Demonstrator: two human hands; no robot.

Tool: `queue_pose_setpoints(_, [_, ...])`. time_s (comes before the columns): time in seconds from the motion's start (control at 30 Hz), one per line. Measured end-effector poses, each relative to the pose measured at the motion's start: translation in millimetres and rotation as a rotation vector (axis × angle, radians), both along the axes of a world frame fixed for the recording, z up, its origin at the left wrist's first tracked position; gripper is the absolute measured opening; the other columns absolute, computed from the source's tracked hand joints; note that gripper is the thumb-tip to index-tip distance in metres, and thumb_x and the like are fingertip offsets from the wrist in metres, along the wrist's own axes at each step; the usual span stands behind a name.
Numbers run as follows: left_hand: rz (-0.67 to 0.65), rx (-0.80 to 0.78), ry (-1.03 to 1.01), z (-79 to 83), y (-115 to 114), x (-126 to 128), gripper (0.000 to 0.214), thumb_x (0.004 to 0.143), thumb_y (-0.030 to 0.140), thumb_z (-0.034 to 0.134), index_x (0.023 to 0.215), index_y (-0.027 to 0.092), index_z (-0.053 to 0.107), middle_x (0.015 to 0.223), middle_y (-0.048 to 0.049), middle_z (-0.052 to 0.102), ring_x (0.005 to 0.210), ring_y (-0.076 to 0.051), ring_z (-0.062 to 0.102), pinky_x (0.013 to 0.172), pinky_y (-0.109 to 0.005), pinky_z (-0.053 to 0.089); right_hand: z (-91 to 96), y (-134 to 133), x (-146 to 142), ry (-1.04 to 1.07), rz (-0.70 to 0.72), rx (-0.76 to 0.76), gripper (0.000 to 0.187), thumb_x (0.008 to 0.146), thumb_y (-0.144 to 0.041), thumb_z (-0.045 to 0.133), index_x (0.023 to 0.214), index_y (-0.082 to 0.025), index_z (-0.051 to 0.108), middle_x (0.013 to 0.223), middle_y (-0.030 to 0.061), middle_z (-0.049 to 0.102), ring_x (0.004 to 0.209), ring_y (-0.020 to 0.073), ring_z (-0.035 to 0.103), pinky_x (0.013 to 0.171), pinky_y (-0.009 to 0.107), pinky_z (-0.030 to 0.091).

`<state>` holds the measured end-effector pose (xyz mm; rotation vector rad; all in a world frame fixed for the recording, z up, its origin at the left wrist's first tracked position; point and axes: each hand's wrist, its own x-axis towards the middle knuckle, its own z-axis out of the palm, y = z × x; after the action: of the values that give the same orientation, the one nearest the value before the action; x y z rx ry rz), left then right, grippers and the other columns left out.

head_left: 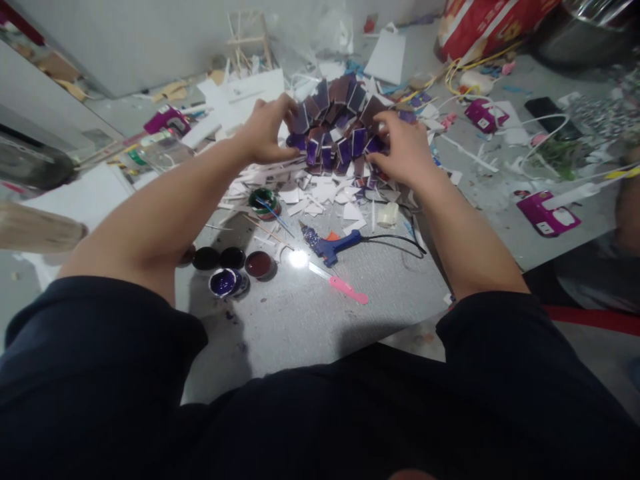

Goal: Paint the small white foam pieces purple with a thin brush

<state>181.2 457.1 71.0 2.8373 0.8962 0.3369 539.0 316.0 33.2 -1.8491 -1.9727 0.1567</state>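
A ring-shaped model of purple and dark brown painted panels with white edges [327, 157] rests among scraps at the far middle of the table. My left hand [270, 130] curls around its left side, thumb in front and fingers behind. On the opposite side my right hand [404, 148] grips it in the same way. Closer to me lie a blue glue gun [334, 248] with a black cord and a pink-handled knife [349, 289]. Left of them stands an open jar of purple paint [224, 283]. A blue-handled brush [274, 212] leans in another paint jar [261, 201].
White offcuts [323, 190] spread around the model. A small wooden-stick frame [247, 39] stands behind. Purple devices [549, 212], a dark phone [553, 119], a red bag [487, 27] and a metal pot [583, 33] are on the right. Another person's arm [629, 200] shows at the right edge.
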Motion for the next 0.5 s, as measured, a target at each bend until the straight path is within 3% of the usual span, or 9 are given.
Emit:
queue_pose_setpoints(0.1, [-0.025, -0.022, 0.003, 0.7, -8, -3, 0.095, 0.093, 0.091, 0.047, 0.169, 0.033, 0.044, 0.138, 0.0052, 0.085, 0.125, -0.025, 0.059, 0.124, -0.062, 0.038, 0.3, 2, -1, 0.038, -0.007, -0.013, 0.099, 0.096, -0.102, 0.038, 0.177, -0.046, 0.048, 0.157, 0.0089, 0.085, 0.149, 0.0531, 0.064, 0.122, 0.082, 0.032])
queue_pose_setpoints(0.23, [-0.064, -0.061, 0.007, 3.3, -16, -8, 0.094, 0.091, 0.088, 0.052, 0.169, 0.036, 0.047, 0.134, 0.0036, 0.085, 0.129, -0.029, 0.06, 0.126, -0.068, 0.036, -1.3, 6, -1, 0.075, 0.011, -0.017, 0.104, 0.092, -0.106, 0.042, 0.176, -0.045, 0.05, 0.154, 0.0074, 0.087, 0.154, 0.0513, 0.061, 0.125, 0.08, 0.027])
queue_pose_setpoints(0.5, [-0.029, -0.047, -0.053, 10.5, -15, -16, 0.093, 0.091, 0.085, 0.061, 0.168, 0.034, 0.045, 0.139, 0.0028, 0.086, 0.128, -0.032, 0.06, 0.128, -0.063, 0.031, -2.0, 8, -1, 0.07, 0.02, -0.027, 0.108, 0.09, -0.107, 0.038, 0.175, -0.042, 0.049, 0.155, 0.0099, 0.086, 0.153, 0.0524, 0.06, 0.123, 0.081, 0.026])
